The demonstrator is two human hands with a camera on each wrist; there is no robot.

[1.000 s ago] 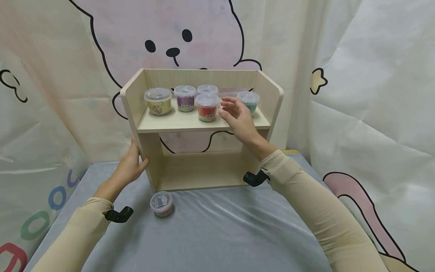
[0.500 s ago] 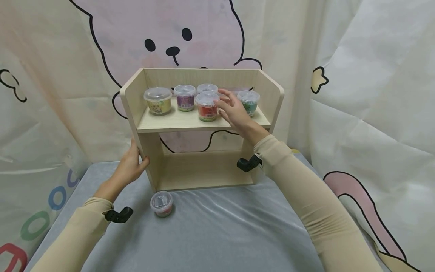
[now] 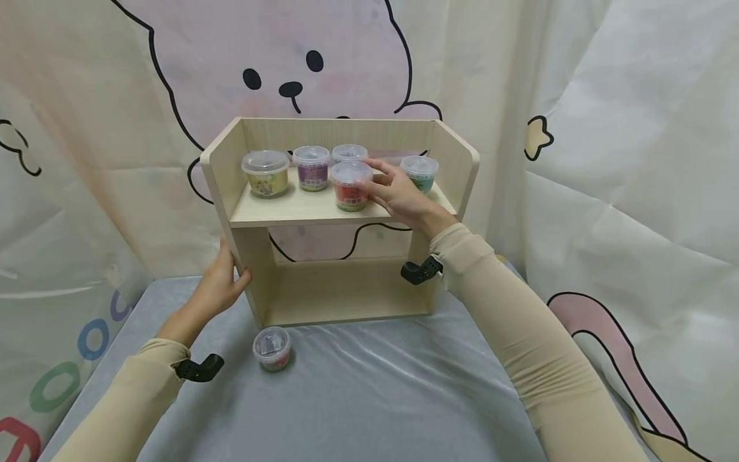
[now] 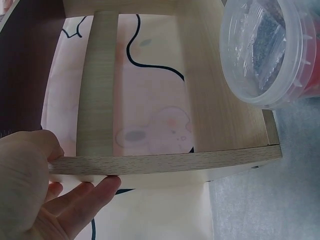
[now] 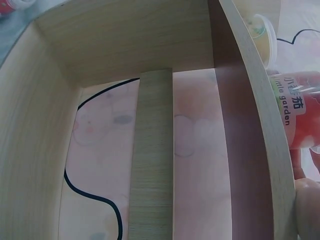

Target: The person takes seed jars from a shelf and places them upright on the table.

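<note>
My left hand (image 3: 216,285) grips the left side panel of a pale wooden two-tier shelf (image 3: 340,221). In the left wrist view the thumb lies on one side of the panel edge (image 4: 165,163) and the fingers on the other. On the upper tier my right hand (image 3: 404,197) holds a clear-lidded plastic cup with red contents (image 3: 348,197) from its right side, thumb at the front and fingers behind. The right wrist view shows the red cup (image 5: 300,107) beyond the shelf board, fingers at its lower end, mostly cut off by the frame.
Also on the upper tier stand a yellow cup (image 3: 265,176), a purple cup (image 3: 312,172), a cup behind the red one (image 3: 349,152) and a green cup (image 3: 420,173). Another lidded cup (image 3: 272,348) stands on the grey cloth (image 3: 369,391) before the shelf's left front corner.
My right hand has moved left, from the gap beside the green cup onto the red cup, and its thumb has come to the cup's front. The left hand stays on the shelf.
</note>
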